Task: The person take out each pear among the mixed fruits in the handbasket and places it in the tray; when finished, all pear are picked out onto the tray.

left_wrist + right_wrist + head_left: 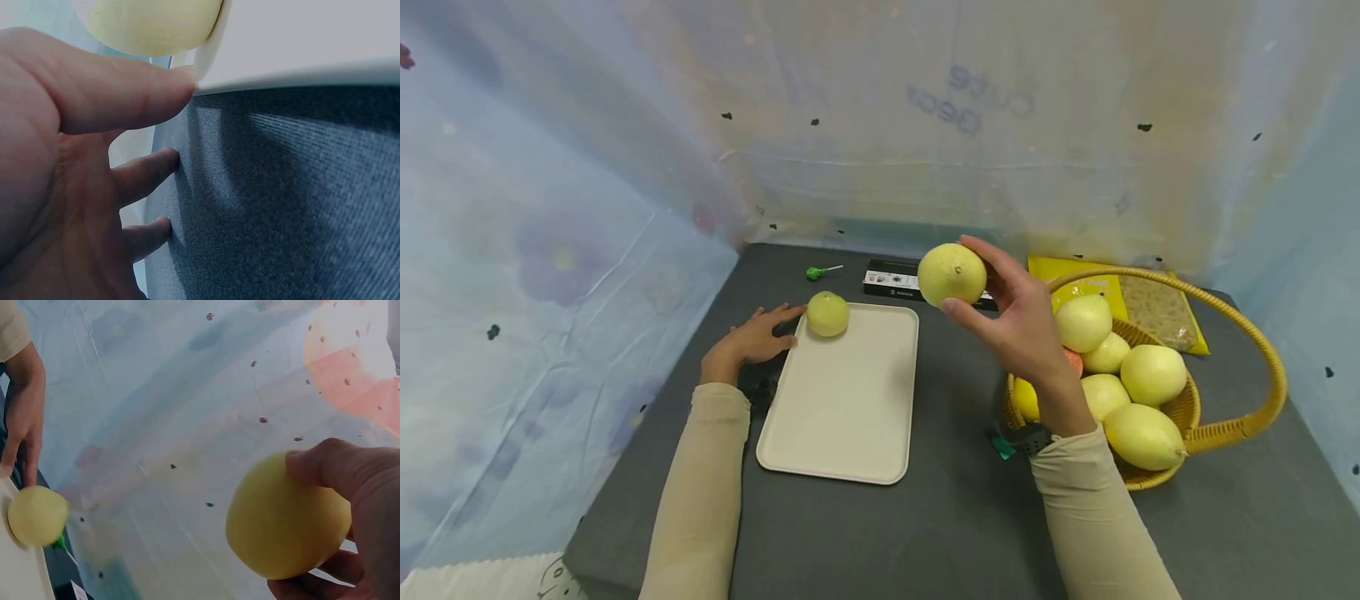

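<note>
Above the far part of the tabletop (820, 533), the right hand (1026, 321) grips a pale yellow fruit (951, 275) between thumb and fingers, clear of any support. The left hand (754, 337) has its fingers spread, the thumb touching the edge of the tray (853, 400), beside a second fruit (827, 315) at the tray's far left corner. This looks like a carrying step between basket (1191, 408) and tray; if the fruit is bound for the tray, the next move calls for lowering it onto the bare part and letting go gently, lest it roll. The held fruit and fingers cover part of a black box (891, 279); the right wrist hides most of a red fruit (1073, 361). Whether the left index finger touches the second fruit is hard to tell.
</note>
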Demonstrator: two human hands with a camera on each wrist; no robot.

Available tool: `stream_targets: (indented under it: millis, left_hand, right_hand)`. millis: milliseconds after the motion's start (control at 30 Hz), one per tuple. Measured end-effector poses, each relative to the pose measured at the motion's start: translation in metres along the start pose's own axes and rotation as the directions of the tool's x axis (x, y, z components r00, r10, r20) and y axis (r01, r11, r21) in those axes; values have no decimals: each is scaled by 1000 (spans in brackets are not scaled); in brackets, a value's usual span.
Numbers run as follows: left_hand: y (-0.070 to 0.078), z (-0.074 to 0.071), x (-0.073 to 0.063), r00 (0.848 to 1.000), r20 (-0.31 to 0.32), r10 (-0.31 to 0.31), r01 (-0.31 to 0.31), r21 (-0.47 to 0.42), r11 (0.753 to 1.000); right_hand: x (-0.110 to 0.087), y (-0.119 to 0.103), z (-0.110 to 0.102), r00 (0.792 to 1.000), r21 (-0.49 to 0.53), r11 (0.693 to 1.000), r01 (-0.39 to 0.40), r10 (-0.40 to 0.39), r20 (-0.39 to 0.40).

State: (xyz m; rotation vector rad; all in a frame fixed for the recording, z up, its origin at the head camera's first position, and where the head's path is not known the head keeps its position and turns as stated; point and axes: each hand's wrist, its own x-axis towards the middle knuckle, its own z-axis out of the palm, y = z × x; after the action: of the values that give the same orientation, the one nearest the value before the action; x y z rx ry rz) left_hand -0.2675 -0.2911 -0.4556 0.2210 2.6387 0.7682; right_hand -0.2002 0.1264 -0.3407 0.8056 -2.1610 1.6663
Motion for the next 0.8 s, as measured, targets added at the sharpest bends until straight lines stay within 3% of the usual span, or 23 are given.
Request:
stream_targets:
  millis: [167,433,800]
  left_hand:
    - [1,-1,1,1000,1,-5,5,0,1000]
    - [1,0,2,1000,-5,-3,3,2,1000]
    - [2,-1,0,1000,-5,-12,12,2,1000]
  right_hand:
    - [17,14,23,1000,24,1000,-18,18,5]
    - [34,55,57,997,91,993,-74,71,30]
    - [29,115,100,962,63,964,-260,253,101]
